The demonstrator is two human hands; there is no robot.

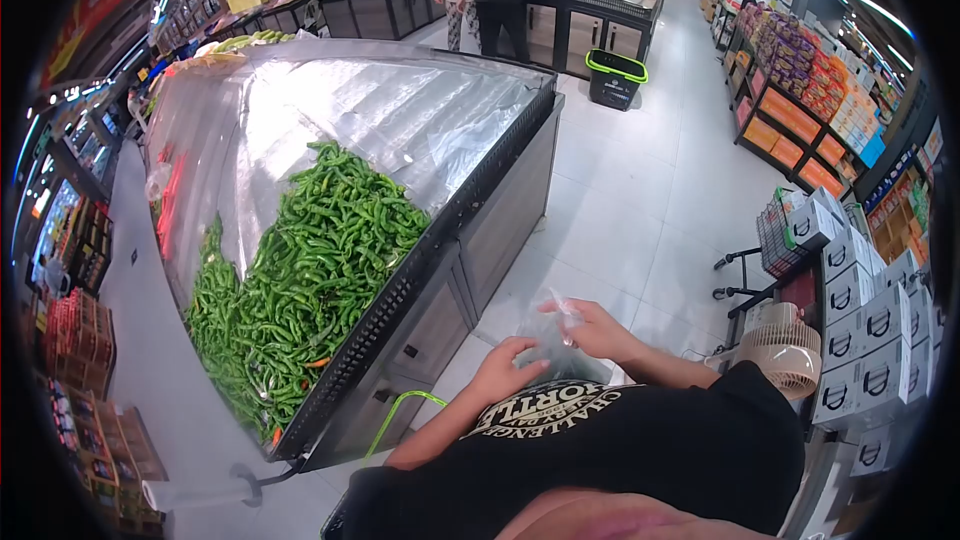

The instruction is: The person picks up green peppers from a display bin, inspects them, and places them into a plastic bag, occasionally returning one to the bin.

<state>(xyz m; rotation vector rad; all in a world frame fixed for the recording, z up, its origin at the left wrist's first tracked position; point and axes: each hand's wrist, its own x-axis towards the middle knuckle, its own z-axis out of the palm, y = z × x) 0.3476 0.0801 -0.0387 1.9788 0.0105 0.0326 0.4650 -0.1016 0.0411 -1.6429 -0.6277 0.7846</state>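
A clear plastic bag (548,348) hangs in front of my chest, its top bunched together. My right hand (590,330) pinches the gathered neck between thumb and fingers. Lower down on the bag's near-left side, my left hand (505,370) has its fingers bent against the plastic. The inside of the bag looks greyish-green, and its contents cannot be made out. To the left of my hands, a heap of green chili peppers (335,235) lies on the sloped display stand (510,165), with a few orange-red ones among them.
A roll of plastic bags (200,493) sticks out from the stand's near corner. Beside my left arm shows a bright green basket handle (400,398). A black basket (615,80) stands on the floor ahead, near two people. Stacked boxes (865,340) and a beige fan (780,355) are on the right.
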